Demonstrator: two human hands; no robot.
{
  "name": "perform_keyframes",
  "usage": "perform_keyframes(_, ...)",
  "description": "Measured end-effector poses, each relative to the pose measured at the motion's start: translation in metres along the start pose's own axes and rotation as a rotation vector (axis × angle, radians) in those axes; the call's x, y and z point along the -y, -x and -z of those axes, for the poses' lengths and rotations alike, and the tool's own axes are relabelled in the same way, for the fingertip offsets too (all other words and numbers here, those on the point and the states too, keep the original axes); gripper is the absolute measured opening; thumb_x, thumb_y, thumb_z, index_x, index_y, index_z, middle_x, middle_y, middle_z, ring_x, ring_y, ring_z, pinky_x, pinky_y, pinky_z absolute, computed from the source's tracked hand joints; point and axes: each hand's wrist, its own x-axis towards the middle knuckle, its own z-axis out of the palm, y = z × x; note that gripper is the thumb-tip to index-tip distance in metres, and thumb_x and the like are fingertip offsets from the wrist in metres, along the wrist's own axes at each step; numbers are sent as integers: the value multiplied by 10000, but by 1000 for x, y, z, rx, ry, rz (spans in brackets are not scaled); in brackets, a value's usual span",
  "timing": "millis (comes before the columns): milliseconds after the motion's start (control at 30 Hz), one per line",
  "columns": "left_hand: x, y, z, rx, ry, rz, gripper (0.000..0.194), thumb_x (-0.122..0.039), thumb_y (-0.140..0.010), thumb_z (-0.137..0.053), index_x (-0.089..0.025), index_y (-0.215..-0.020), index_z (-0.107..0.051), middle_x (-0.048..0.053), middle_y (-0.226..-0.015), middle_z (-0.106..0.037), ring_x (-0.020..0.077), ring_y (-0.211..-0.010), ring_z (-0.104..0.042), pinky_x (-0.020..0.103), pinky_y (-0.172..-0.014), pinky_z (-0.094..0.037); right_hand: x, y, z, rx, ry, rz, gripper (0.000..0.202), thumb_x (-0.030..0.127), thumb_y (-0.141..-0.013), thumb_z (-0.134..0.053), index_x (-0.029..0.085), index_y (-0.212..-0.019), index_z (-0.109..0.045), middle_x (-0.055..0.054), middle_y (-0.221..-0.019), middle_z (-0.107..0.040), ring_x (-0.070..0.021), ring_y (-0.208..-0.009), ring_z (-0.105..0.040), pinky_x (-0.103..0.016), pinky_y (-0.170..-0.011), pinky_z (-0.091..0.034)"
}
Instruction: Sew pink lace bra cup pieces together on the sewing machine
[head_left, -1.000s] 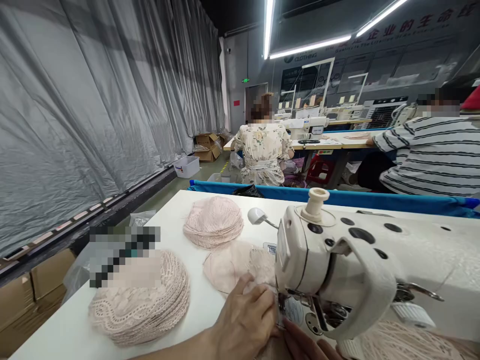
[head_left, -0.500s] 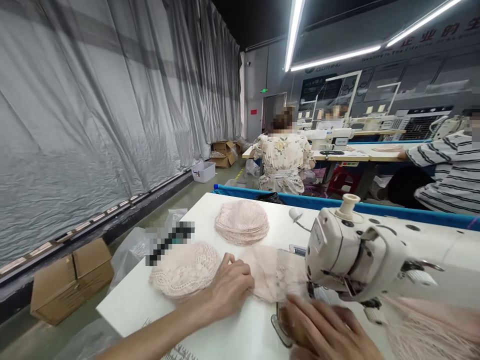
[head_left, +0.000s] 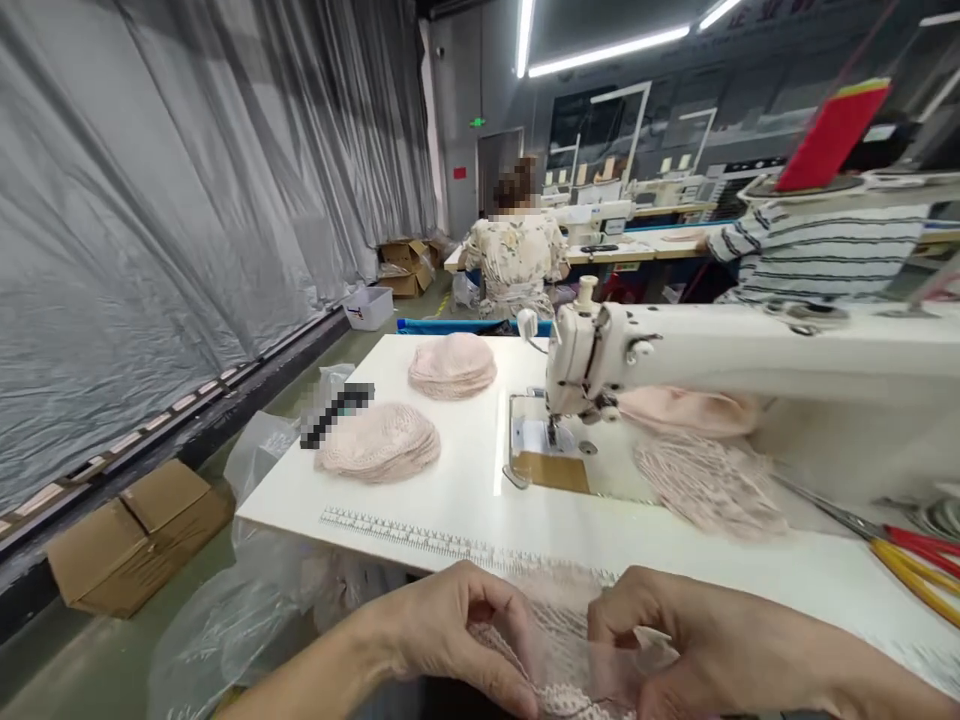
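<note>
At the table's front edge, a pale pink lace piece (head_left: 562, 620) stretches between my two hands. My left hand (head_left: 457, 630) pinches its left side, thumb against fingers. My right hand (head_left: 675, 640) is closed on its right side. Beyond them stands a white sewing machine (head_left: 589, 360), its needle area bare of fabric. Two stacks of pink lace pieces lie to the left of the machine: a nearer stack (head_left: 379, 445) and a farther stack (head_left: 452, 366). More pink lace (head_left: 705, 480) lies under the machine's arm.
Scissors with red and yellow handles (head_left: 911, 560) lie at the right. A printed ruler scale (head_left: 420, 535) runs along the table's front. Cardboard boxes (head_left: 139, 535) and clear plastic bags stand on the floor at left. Two people sit at tables ahead.
Both hands have come back from the machine to the table's front edge, with a lace piece now held between them. The view has turned right, bringing the scissors into sight.
</note>
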Motion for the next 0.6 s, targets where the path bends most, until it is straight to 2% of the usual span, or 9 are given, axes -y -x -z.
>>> perform_keyframes(100,14,1,-18,63,150,36,307,-319,-532,-866,-128,-703,-698,12,-720,-656,104,-674,-590,223,-693,-473,-16,11,-24,140,-317,-68,412,438,-528,-837,128,-777,-730,39,-603,-578,-86,-552,-524,-188,-551,-446)
perform_keyframes(167,25,1,-25,53,184,88,302,-309,-541,-864,-122,-724,-712,4,-676,-652,75,-603,-573,188,-642,-466,-28,16,-40,138,-360,-21,432,473,-522,-834,115,-736,-719,32,-601,-569,-93,-567,-524,-204,-576,-454)
perform_keyframes(267,38,1,-30,71,173,142,338,-322,-547,-863,-121,-785,-732,4,-677,-656,55,-584,-562,150,-613,-450,-42,20,-57,125,-380,28,411,491,-586,-798,104,-699,-714,18,-607,-571,-113,-604,-556,-215,-589,-453)
perform_keyframes(367,45,1,-32,114,168,214,390,-357,-540,-862,-132,-834,-739,7,-709,-667,62,-602,-572,154,-627,-455,-51,21,-68,122,-399,37,397,463,-605,-796,98,-745,-725,15,-613,-589,-90,-571,-541,-188,-545,-413)
perform_keyframes(500,51,1,-32,82,151,278,431,-392,-505,-868,-137,-829,-743,19,-740,-678,80,-609,-579,181,-646,-459,-59,21,-78,86,-450,32,427,492,-555,-814,96,-677,-712,24,-586,-574,-73,-534,-505,-178,-513,-394)
perform_keyframes(600,58,0,-29,55,142,295,430,-408,-499,-868,-126,-801,-747,14,-655,-652,71,-559,-548,177,-617,-447,-65,23,-79,65,-492,19,399,491,-630,-774,101,-695,-717,21,-629,-576,-79,-577,-531,-193,-569,-436)
